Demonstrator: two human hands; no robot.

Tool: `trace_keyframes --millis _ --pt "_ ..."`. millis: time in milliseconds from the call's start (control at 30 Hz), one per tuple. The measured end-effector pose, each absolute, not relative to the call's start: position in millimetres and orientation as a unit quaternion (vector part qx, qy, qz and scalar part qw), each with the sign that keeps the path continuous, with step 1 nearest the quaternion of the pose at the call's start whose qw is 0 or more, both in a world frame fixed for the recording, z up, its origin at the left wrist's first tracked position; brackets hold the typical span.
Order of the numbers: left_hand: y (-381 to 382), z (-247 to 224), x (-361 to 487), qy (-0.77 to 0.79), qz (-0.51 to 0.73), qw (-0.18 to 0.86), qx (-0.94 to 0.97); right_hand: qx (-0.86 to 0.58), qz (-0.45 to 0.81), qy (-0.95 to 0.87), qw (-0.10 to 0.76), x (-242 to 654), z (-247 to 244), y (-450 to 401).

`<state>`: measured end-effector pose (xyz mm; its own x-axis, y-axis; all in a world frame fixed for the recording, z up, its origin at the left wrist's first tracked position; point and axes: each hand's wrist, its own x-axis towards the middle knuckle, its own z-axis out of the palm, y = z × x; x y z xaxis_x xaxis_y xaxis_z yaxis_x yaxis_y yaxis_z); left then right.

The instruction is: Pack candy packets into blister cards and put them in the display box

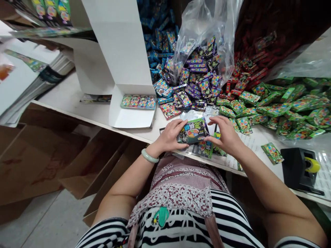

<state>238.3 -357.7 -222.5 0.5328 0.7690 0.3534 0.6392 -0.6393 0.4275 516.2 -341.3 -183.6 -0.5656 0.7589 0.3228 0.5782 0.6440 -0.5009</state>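
My left hand [172, 136] grips a flat printed box [192, 131], dark with green edges and colourful lettering, by its left end, just above the table's front edge. At the box's right end is my right hand [226, 134], thumb and fingers spread apart, the thumb tip close to or touching its lower corner. Below the box lie similar printed green-and-black pieces [205, 150], partly hidden by it. To the left stands an open white carton [131, 119] with a row of several small colourful packets [138, 101] along its back.
Behind my hands lie heaps of small packets: blue [161, 38], purple [198, 77], red [245, 74] and green [292, 103]. A clear plastic bag [207, 20] rises over the purple heap. A black tape dispenser [297, 168] stands right; cardboard boxes [38, 155] sit lower left.
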Motion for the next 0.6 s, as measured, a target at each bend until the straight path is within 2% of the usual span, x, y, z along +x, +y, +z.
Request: trace_keyframes --millis 167,233,333,400,433,600 --pt "-355 -226 232 0.406 0.276 0.134 0.861 -0.369 0.228 -0.872 0.227 503 -185 -348" --pt "-355 -227 227 0.409 0.287 0.138 0.855 -0.375 0.257 -0.847 0.277 501 -185 -336" --pt "-357 -224 215 0.417 0.304 0.126 0.847 -0.428 0.248 -0.762 0.417 490 -182 -293" --pt "-361 -220 209 0.415 0.311 0.123 0.846 -0.443 0.206 -0.757 0.435 468 -177 -257" --pt "-364 -217 208 0.411 0.317 0.126 0.846 -0.433 0.183 -0.787 0.4 451 -174 -240" --pt "-383 -204 202 0.392 0.356 0.138 0.837 -0.367 0.042 -0.924 0.098 344 -168 -179"
